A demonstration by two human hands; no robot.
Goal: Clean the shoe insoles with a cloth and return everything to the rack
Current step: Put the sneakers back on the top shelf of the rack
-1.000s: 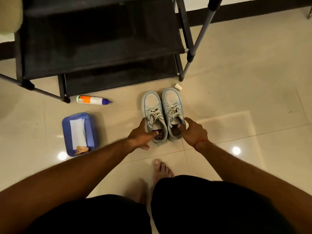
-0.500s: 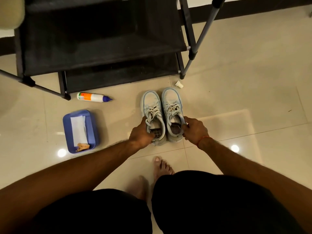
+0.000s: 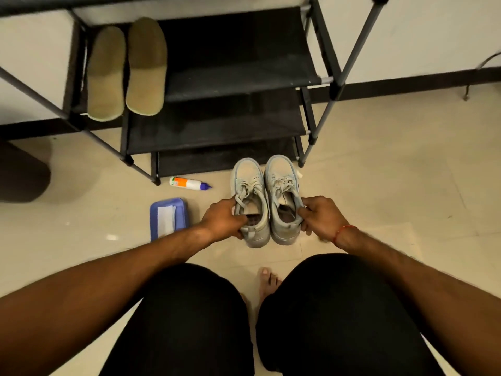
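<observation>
Centrally, two pale grey-blue laced shoes are standing side by side, touching: left shoe (image 3: pixel 250 204), right shoe (image 3: pixel 283 199). Dark linings are showing in both openings. Toes are pointing away from the person toward the rack (image 3: pixel 230 77); long axes are running near to far.

Left hand (image 3: pixel 223 219) is pinching the left shoe's outer collar, thumb reaching into the opening. Right hand (image 3: pixel 317 214) is pinching the right shoe's outer collar, fingers curled shut on it. Whether the soles are touching the floor (image 3: pixel 393 185) cannot be told.

Two tan insoles (image 3: pixel 126 69) are lying side by side on the rack's upper black shelf, at its left end, long axes also near to far, near ends overhanging the front edge.

Blue tray (image 3: pixel 181 213) is sitting on the floor left of the shoes, holding a white cloth (image 3: pixel 165 219).

White bottle (image 3: pixel 189 183), orange label, blue cap, is lying on its side between tray and rack, cap pointing right.
</observation>
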